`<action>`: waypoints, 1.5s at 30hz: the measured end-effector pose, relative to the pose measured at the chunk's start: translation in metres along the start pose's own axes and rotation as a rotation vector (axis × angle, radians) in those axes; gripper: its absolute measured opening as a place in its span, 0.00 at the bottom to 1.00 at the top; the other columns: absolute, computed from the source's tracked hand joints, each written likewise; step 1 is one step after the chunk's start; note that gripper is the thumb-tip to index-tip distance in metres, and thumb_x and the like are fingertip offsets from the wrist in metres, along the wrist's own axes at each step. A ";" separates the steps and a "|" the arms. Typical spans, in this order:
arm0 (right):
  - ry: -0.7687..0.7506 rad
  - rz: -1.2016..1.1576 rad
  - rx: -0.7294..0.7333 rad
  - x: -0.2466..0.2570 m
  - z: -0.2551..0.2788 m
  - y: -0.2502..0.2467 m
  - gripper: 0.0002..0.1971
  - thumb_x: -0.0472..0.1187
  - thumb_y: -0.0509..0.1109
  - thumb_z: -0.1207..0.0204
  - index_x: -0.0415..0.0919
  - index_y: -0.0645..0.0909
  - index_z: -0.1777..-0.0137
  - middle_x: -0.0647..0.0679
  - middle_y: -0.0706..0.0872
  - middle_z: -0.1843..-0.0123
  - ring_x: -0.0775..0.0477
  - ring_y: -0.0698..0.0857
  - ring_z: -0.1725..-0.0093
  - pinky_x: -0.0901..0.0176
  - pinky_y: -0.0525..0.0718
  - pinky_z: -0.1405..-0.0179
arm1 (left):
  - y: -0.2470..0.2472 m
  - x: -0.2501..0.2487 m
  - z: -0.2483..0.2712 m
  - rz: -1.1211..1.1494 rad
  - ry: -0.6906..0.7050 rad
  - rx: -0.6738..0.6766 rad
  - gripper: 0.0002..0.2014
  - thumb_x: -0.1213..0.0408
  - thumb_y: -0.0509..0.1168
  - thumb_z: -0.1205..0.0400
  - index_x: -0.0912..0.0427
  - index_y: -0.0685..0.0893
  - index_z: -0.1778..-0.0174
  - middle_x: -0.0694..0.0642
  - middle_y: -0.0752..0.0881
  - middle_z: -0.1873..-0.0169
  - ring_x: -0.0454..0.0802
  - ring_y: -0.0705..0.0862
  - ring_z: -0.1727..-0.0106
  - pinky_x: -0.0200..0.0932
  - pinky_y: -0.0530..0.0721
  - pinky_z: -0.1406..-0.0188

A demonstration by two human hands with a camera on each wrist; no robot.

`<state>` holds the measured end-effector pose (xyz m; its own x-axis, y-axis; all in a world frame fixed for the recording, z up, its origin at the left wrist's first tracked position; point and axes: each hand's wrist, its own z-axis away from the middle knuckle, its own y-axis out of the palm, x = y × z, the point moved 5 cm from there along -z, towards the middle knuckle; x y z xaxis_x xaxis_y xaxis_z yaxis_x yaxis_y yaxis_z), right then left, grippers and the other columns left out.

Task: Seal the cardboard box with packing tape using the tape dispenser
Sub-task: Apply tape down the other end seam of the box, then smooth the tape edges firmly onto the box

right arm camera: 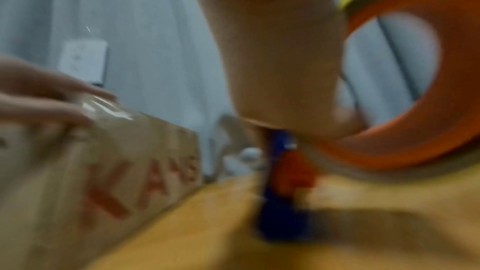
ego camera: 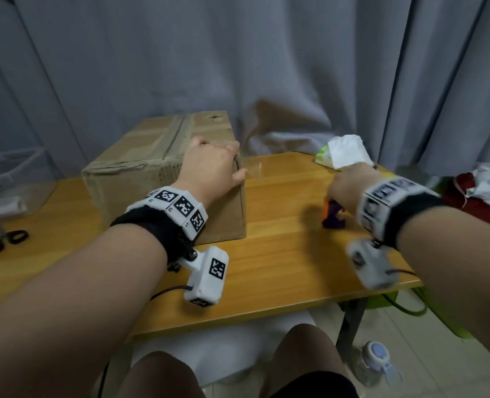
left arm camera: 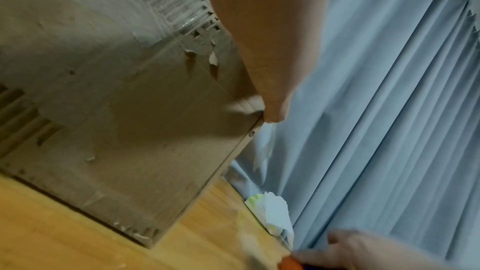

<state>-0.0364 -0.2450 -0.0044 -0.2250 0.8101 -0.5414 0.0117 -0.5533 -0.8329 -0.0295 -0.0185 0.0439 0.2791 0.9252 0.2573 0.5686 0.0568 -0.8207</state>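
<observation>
A worn cardboard box point(ego camera: 151, 168) sits at the back left of the wooden table point(ego camera: 281, 262). My left hand point(ego camera: 212, 165) rests on its near right top corner, the fingers lying over the right edge and pressing a strip of clear tape point(ego camera: 253, 171) down. In the left wrist view my thumb point(left arm camera: 259, 48) runs along the box point(left arm camera: 130, 110) edge, with the tape point(left arm camera: 265, 147) trailing below. My right hand point(ego camera: 350, 188) grips the orange and blue tape dispenser point(ego camera: 333, 215) low over the table, right of the box. The right wrist view is blurred: dispenser point(right arm camera: 415, 141), box point(right arm camera: 103, 171).
A tissue pack point(ego camera: 344, 152) lies at the table's back right. Black scissors point(ego camera: 4, 241) and a clear plastic bin point(ego camera: 8, 179) are at the far left. Grey curtains hang close behind. Red cloth point(ego camera: 479, 196) lies off the right edge, and a bottle point(ego camera: 375, 360) on the floor.
</observation>
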 end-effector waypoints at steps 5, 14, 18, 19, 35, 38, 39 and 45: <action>0.183 -0.389 -0.190 -0.036 0.017 0.021 0.29 0.43 0.64 0.27 0.71 0.66 0.28 0.50 0.81 0.52 0.46 0.78 0.58 0.56 0.75 0.63 | 0.001 -0.001 -0.001 0.014 -0.012 -0.028 0.21 0.45 0.58 0.21 0.56 0.79 0.39 0.55 0.89 0.52 0.54 0.86 0.50 0.49 0.65 0.35; 0.132 -0.664 -0.359 0.001 -0.021 -0.035 0.35 0.35 0.61 0.28 0.63 0.63 0.22 0.47 0.85 0.48 0.46 0.76 0.58 0.56 0.74 0.64 | -0.005 -0.006 -0.002 -0.033 -0.008 -0.009 0.19 0.47 0.58 0.21 0.57 0.79 0.42 0.57 0.88 0.50 0.56 0.85 0.49 0.49 0.65 0.35; 0.213 -0.917 -0.349 0.010 -0.031 -0.029 0.35 0.34 0.62 0.28 0.57 0.63 0.21 0.45 0.85 0.43 0.44 0.81 0.57 0.55 0.77 0.62 | -0.006 -0.010 0.000 -0.027 0.001 -0.009 0.24 0.48 0.56 0.19 0.56 0.74 0.30 0.56 0.88 0.47 0.57 0.85 0.47 0.50 0.64 0.34; 0.239 -0.998 -0.349 0.012 -0.031 -0.026 0.34 0.33 0.64 0.29 0.55 0.67 0.22 0.45 0.86 0.45 0.43 0.83 0.55 0.54 0.81 0.58 | -0.007 -0.011 0.000 -0.022 0.002 -0.012 0.24 0.47 0.56 0.18 0.55 0.73 0.28 0.56 0.87 0.45 0.57 0.85 0.46 0.50 0.64 0.34; 0.266 -1.461 -0.185 0.038 -0.038 -0.003 0.45 0.39 0.72 0.29 0.46 0.51 0.16 0.40 0.67 0.21 0.39 0.73 0.28 0.48 0.77 0.32 | -0.015 -0.021 0.000 0.133 -0.006 -0.052 0.23 0.53 0.57 0.18 0.52 0.71 0.26 0.49 0.83 0.36 0.50 0.80 0.35 0.53 0.61 0.30; 0.104 -1.447 -0.492 0.033 -0.028 -0.048 0.41 0.28 0.68 0.30 0.45 0.57 0.17 0.40 0.69 0.23 0.42 0.72 0.26 0.52 0.74 0.29 | -0.017 -0.035 0.000 0.173 0.078 0.008 0.27 0.64 0.58 0.21 0.49 0.69 0.24 0.48 0.74 0.26 0.47 0.70 0.25 0.54 0.53 0.25; 0.067 -1.383 -0.567 0.032 -0.025 -0.059 0.39 0.26 0.66 0.30 0.43 0.60 0.18 0.40 0.72 0.24 0.43 0.72 0.26 0.54 0.71 0.27 | -0.019 -0.037 0.001 0.178 0.115 0.044 0.29 0.66 0.59 0.22 0.47 0.67 0.23 0.47 0.71 0.24 0.46 0.66 0.22 0.56 0.50 0.24; 0.018 -1.209 -0.896 0.037 -0.011 -0.104 0.27 0.26 0.62 0.27 0.42 0.74 0.28 0.43 0.80 0.39 0.44 0.80 0.39 0.50 0.78 0.34 | -0.048 0.002 0.015 0.279 0.149 0.055 0.31 0.59 0.57 0.28 0.44 0.70 0.24 0.43 0.69 0.23 0.43 0.62 0.20 0.55 0.43 0.22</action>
<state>-0.0354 -0.1557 0.0614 -0.5224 0.6847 0.5082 0.4096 0.7242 -0.5547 -0.0676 -0.0143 0.0762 0.5304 0.8432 0.0871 0.4126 -0.1671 -0.8954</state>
